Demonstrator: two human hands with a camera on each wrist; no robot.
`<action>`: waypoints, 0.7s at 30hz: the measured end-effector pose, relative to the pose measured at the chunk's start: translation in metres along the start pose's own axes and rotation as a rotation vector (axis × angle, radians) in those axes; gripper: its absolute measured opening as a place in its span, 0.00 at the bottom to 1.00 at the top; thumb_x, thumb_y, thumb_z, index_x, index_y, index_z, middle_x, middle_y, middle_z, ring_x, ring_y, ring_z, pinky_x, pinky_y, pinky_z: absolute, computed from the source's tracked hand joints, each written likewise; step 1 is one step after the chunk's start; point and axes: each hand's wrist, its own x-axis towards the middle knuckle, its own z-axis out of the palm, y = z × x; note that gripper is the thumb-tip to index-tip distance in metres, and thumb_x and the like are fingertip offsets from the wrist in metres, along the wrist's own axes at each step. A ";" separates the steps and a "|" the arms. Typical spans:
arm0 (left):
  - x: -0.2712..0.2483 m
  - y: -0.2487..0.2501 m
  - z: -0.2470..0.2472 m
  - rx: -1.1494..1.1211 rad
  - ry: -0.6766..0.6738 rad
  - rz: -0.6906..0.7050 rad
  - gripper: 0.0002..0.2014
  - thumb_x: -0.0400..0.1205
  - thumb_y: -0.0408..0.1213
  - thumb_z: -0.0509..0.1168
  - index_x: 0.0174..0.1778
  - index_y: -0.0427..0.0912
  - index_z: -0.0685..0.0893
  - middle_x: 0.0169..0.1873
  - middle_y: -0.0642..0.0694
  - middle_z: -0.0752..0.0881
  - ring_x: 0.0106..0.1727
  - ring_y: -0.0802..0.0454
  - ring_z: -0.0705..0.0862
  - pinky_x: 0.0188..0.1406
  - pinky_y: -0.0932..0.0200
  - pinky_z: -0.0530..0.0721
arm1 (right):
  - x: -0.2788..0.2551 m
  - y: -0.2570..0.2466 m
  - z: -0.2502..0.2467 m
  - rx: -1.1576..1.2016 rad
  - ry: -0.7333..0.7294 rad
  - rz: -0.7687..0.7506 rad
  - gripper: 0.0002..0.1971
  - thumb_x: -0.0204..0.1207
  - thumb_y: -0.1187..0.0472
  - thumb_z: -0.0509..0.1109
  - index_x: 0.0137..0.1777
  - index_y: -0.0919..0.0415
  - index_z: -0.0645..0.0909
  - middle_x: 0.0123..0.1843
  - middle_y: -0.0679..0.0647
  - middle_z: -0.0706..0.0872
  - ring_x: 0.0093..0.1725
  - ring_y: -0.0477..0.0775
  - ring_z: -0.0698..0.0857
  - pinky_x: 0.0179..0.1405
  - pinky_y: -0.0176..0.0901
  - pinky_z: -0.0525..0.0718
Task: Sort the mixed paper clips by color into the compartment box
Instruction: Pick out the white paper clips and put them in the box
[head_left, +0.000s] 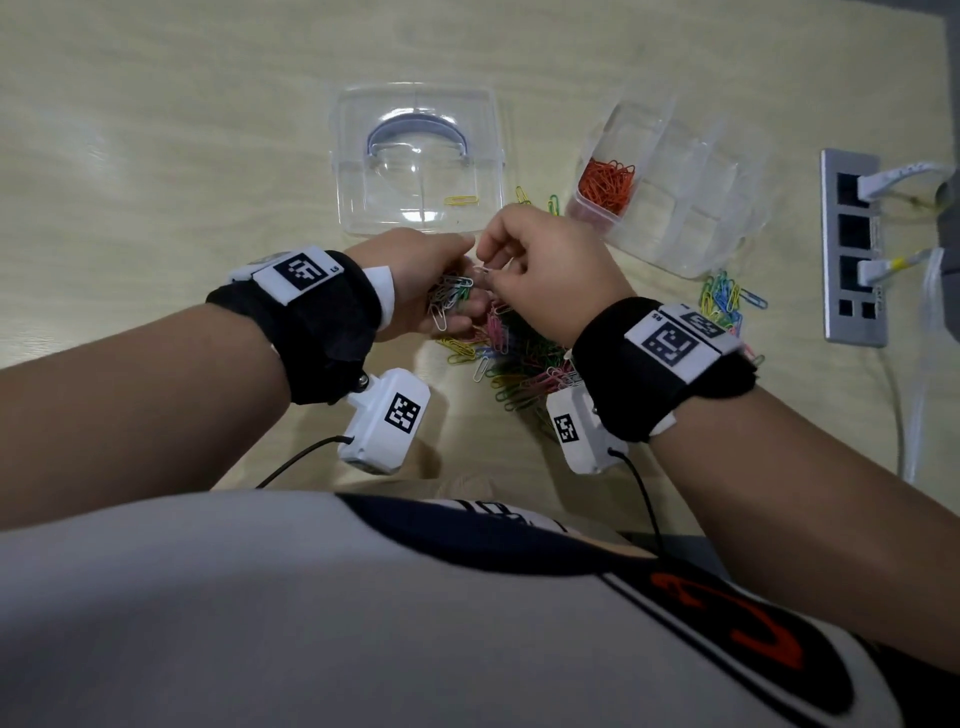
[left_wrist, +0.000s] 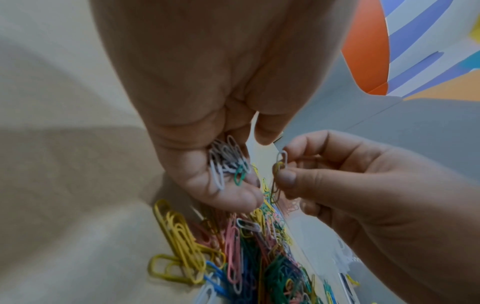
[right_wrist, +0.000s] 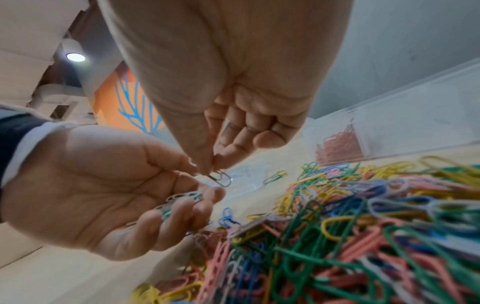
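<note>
Two hands meet above a mixed heap of paper clips (head_left: 519, 369) on the tabletop (head_left: 156, 156): the left hand (head_left: 415, 275) cups a bunch of white clips (left_wrist: 226, 160) in curled fingers, and the right hand (head_left: 545, 270) pinches a single white clip (left_wrist: 282, 159) between thumb and forefinger. Beyond them stands the clear compartment box (head_left: 691, 208), its near-left compartment holding orange clips (head_left: 608, 184), with a clear lid (head_left: 415, 161) left of it carrying one yellow clip (head_left: 461, 200)

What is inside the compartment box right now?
In the compartment box, the nearest-left compartment holds a heap of orange clips. The other compartments look empty through the clear plastic, though glare hides some of their floors.
</note>
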 end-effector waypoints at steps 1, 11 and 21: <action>-0.001 0.000 0.001 0.013 0.004 -0.004 0.18 0.89 0.47 0.53 0.47 0.39 0.82 0.33 0.44 0.83 0.35 0.54 0.83 0.37 0.61 0.84 | 0.000 0.003 -0.002 -0.013 0.022 0.015 0.08 0.70 0.66 0.72 0.42 0.51 0.82 0.40 0.46 0.87 0.36 0.40 0.80 0.42 0.39 0.81; -0.005 0.001 0.001 0.083 0.038 -0.001 0.21 0.90 0.45 0.50 0.40 0.38 0.80 0.29 0.44 0.79 0.29 0.54 0.79 0.25 0.68 0.81 | 0.000 0.016 -0.012 -0.171 0.070 0.084 0.08 0.75 0.63 0.67 0.47 0.50 0.84 0.43 0.48 0.87 0.45 0.51 0.84 0.49 0.49 0.84; -0.005 -0.001 0.005 0.052 -0.010 0.025 0.12 0.88 0.42 0.58 0.47 0.40 0.82 0.32 0.46 0.83 0.31 0.57 0.83 0.32 0.66 0.85 | -0.009 0.006 -0.009 0.017 0.068 0.027 0.07 0.74 0.66 0.69 0.45 0.52 0.81 0.40 0.47 0.87 0.37 0.43 0.81 0.45 0.45 0.83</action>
